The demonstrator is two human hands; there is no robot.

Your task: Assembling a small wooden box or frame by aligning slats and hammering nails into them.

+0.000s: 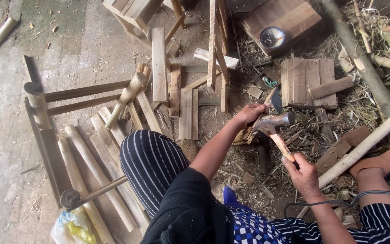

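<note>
My right hand (304, 174) grips the wooden handle of a claw hammer (274, 126), whose steel head hangs just right of my left hand. My left hand (248, 114) is closed on a thin flat piece of wood (263, 103) held on edge over a small pile of wood pieces (242, 136) on the ground. The hammer head is close to that piece; whether it touches is unclear. My striped knee (152, 162) is raised at the centre.
A half-built frame of round poles and slats (86, 92) lies at left. Planks (186, 110) sit ahead, a slatted wooden panel (305, 81) and a small bowl (271, 37) at upper right. A long pale pole (362, 147) crosses by my foot (378, 162). Chips litter the ground.
</note>
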